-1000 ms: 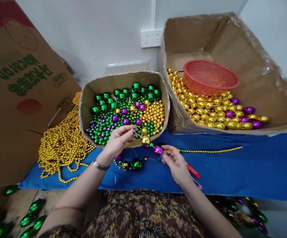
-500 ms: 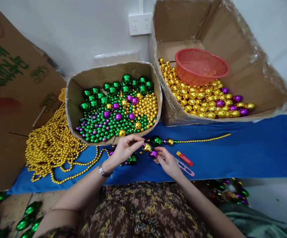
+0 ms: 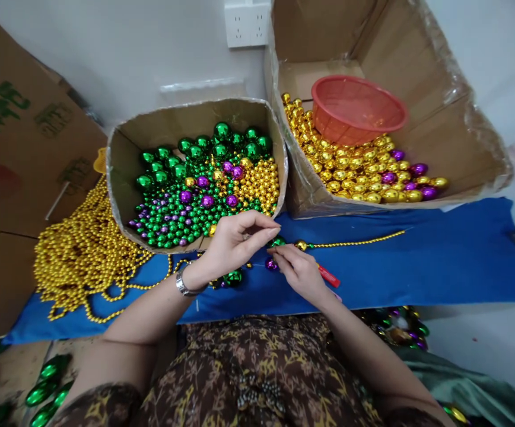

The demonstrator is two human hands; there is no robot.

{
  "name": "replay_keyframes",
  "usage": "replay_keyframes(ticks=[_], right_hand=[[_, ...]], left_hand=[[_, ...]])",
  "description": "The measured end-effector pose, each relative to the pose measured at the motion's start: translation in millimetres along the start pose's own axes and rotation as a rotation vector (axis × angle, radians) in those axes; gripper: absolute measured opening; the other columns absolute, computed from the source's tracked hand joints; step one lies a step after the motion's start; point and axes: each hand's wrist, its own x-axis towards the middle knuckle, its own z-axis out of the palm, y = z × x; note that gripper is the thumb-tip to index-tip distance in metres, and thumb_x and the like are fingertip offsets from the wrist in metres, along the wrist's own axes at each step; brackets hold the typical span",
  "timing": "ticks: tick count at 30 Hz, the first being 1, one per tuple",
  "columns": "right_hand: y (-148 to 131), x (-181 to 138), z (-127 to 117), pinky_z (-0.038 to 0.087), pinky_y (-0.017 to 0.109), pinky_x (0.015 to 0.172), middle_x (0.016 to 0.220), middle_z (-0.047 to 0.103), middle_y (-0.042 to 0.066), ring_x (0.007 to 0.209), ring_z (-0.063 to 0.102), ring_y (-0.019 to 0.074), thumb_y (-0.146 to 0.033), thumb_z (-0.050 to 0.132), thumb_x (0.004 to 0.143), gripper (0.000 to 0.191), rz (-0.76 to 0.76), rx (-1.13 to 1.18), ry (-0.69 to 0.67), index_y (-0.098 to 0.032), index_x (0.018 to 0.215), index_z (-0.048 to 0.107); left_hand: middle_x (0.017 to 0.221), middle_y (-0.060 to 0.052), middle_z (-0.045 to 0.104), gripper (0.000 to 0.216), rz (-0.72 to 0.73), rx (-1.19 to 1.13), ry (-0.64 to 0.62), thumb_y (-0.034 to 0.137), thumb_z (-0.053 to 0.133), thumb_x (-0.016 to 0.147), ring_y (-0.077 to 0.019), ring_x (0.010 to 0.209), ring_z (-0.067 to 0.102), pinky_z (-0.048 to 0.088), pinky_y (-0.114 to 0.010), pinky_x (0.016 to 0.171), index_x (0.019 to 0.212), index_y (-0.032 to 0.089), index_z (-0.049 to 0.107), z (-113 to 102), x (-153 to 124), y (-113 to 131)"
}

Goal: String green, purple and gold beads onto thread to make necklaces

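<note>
My left hand [image 3: 235,240], with a silver watch on its wrist, is pinched shut on the bead string just in front of the small box. My right hand [image 3: 297,270] meets it from the right, fingers closed on the same string beside a purple bead [image 3: 270,264]. A green bead [image 3: 277,242] and a gold bead [image 3: 301,244] sit on the string behind my fingers, and a thin gold strand [image 3: 355,241] trails right over the blue cloth [image 3: 439,261]. More strung beads, one large and green [image 3: 233,277], lie under my left wrist.
A small cardboard box [image 3: 119,172] holds green, purple and gold beads. A larger box [image 3: 462,118] holds gold and purple beads and a red basket [image 3: 358,110]. Gold strands [image 3: 83,255] are heaped at left. A red lighter [image 3: 328,276] lies by my right hand.
My hands have come together: the left moved right and the right moved left, closing the gap along the string. The gold bead between them is now hidden. The view shifted downward.
</note>
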Motion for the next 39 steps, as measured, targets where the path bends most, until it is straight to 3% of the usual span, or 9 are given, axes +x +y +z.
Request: replay_keyframes(ticks=[5,8,10,14,17,23,27,31,39], right_hand=[[8,-2,-7,0.051,0.038,0.09,0.103,0.072,0.005,0.094,0.066,0.0221,-0.035,0.054,0.092,0.022,0.013,-0.057,0.044,-0.028,0.103,0.072],[6,-3,-10,0.053,0.033,0.072,0.084,0.071,0.003,0.07,0.066,0.0178,-0.037,0.05,0.094,0.024,0.09,-0.031,0.034,-0.027,0.101,0.07],[0,-3,-10,0.05,0.028,0.061,0.072,0.066,0.001,0.057,0.061,0.0137,-0.039,0.045,0.096,0.026,0.145,0.032,0.056,-0.025,0.101,0.067],[-19,-3,-13,0.044,0.025,0.056,0.059,0.054,-0.003,0.054,0.054,0.0114,-0.045,0.045,0.096,0.03,0.131,0.186,0.069,-0.023,0.099,0.065],[-30,-5,-21,0.042,0.025,0.054,0.056,0.049,-0.005,0.051,0.047,0.0103,-0.047,0.047,0.095,0.029,0.122,0.309,0.116,-0.023,0.097,0.063],[-30,-6,-49,0.031,0.02,0.045,0.053,0.037,-0.007,0.046,0.036,0.007,-0.042,0.059,0.091,0.02,0.126,0.569,0.429,-0.023,0.091,0.063],[-21,-1,-64,0.03,0.017,0.045,0.052,0.035,-0.008,0.046,0.03,0.0055,-0.042,0.066,0.086,0.021,0.145,0.619,0.583,-0.021,0.085,0.063],[-6,1,-69,0.032,0.016,0.044,0.052,0.037,-0.009,0.046,0.032,0.0049,-0.045,0.069,0.083,0.026,0.172,0.569,0.656,-0.02,0.085,0.062],[18,-1,-71,0.032,0.015,0.044,0.052,0.037,-0.009,0.045,0.033,0.0042,-0.048,0.068,0.083,0.03,0.185,0.535,0.756,-0.019,0.086,0.061]], left_hand=[[0.082,-0.004,0.071,0.013,-0.08,-0.159,0.108,0.03,0.067,0.083,-0.0145,0.073,0.066,0.055,-0.028,0.068,0.085,0.018,0.069,2,-4,-8],[0.098,-0.006,0.071,0.021,-0.121,-0.263,0.146,0.03,0.064,0.085,-0.0162,0.083,0.068,0.056,-0.03,0.075,0.103,0.019,0.066,8,-12,-23],[0.113,-0.009,0.068,0.034,-0.106,-0.261,0.076,0.03,0.063,0.085,-0.0189,0.095,0.067,0.055,-0.033,0.081,0.118,0.02,0.061,14,-18,-36],[0.118,-0.011,0.065,0.042,0.068,-0.046,-0.257,0.031,0.066,0.082,-0.0236,0.105,0.062,0.05,-0.038,0.091,0.122,0.02,0.059,32,-28,-62],[0.11,-0.011,0.068,0.04,0.159,0.089,-0.37,0.037,0.067,0.082,-0.0246,0.1,0.063,0.048,-0.037,0.089,0.116,0.018,0.061,44,-33,-74],[0.089,-0.007,0.069,0.034,0.094,0.325,-0.457,0.041,0.061,0.085,-0.0199,0.077,0.065,0.047,-0.028,0.067,0.109,0.017,0.056,52,-54,-92],[0.084,-0.007,0.066,0.024,0.101,0.711,-0.476,0.035,0.051,0.091,-0.0209,0.073,0.064,0.045,-0.029,0.063,0.106,0.016,0.055,49,-71,-101],[0.08,-0.007,0.062,0.023,0.134,1.024,-0.477,0.035,0.042,0.096,-0.0205,0.069,0.062,0.044,-0.031,0.061,0.096,0.016,0.056,42,-80,-106],[0.087,-0.011,0.06,0.017,0.036,1.239,-0.482,0.025,0.046,0.095,-0.0243,0.076,0.059,0.041,-0.034,0.063,0.092,0.015,0.059,1,-91,-126]])
